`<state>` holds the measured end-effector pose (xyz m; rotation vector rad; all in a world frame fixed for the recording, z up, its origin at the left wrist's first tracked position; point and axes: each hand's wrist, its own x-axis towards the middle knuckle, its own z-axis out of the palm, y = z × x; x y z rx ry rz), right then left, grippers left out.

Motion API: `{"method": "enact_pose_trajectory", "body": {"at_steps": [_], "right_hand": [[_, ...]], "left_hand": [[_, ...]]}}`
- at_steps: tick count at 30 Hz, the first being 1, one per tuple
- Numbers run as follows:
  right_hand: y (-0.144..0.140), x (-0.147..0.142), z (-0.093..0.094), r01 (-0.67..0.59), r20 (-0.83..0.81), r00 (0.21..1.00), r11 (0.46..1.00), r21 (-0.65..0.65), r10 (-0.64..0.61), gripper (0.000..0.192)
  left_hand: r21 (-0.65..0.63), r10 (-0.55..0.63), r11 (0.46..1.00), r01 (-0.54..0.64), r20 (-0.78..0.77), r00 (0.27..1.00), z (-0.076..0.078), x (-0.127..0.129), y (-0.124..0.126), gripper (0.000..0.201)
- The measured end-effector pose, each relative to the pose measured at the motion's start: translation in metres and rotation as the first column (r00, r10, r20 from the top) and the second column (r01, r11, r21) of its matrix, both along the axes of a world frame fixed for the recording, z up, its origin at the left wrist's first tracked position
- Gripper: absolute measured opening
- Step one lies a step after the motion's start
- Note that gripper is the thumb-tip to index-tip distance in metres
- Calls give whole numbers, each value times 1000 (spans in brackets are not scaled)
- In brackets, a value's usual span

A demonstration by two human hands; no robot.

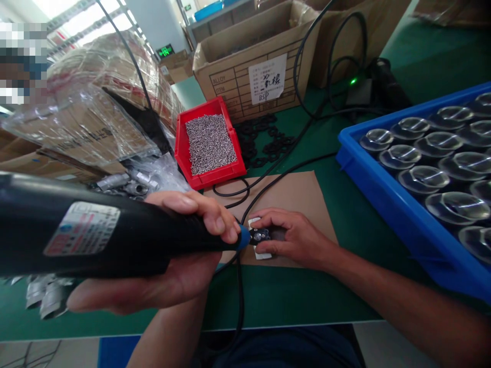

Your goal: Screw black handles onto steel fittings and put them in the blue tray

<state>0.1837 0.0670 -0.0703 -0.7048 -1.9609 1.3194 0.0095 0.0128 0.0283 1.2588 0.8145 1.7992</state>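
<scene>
My left hand (184, 278) is wrapped around a black electric screwdriver (134, 237) with a printed label and a blue nose. Its tip points right, at a small dark part (261, 235) with round silvery spots. Whether the tip touches that part, I cannot tell. My right hand (293, 235) grips the dark part between thumb and fingers from the right. Under it lies a white block (263, 252), partly covered by the fingers. Both rest over a brown cardboard sheet (307, 197) on the green table.
A red bin (240, 166) of tiny metal pieces stands behind the hands, near several black flat parts (268, 143). A blue crate (383, 204) of shiny round metal parts is at right. Black cables (264, 181) cross the sheet. Metal fittings (49, 296) lie left; a cardboard box (226, 76) stands behind.
</scene>
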Motion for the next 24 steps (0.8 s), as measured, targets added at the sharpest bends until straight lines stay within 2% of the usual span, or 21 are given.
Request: {"method": "enact_pose_trajectory", "body": {"at_steps": [4,11,16,18,22,24], "right_hand": [[1,1,-1,-5,-9,1000,1000,22,6,32],[0,-1,3,-5,-9,1000,1000,13,5,30],[1,-1,4,-10,-19,1000,1000,0,10,31],[1,0,3,-12,-20,1000,1000,-9,12,31],[1,0,2,-6,-18,1000,999,-39,5,31],[1,0,3,-1,-14,1000,999,-46,0,32]], "left_hand": [[7,9,1000,-9,12,1000,1,8,-1,77],[114,-86,989,90,-32,996,-7,-3,10,86],[174,-62,983,64,-16,998,-14,1,16,90],[175,-50,983,47,10,999,-13,1,17,90],[78,-53,996,52,14,998,-1,-4,16,87],[87,-34,996,31,27,999,3,-4,16,87]]}}
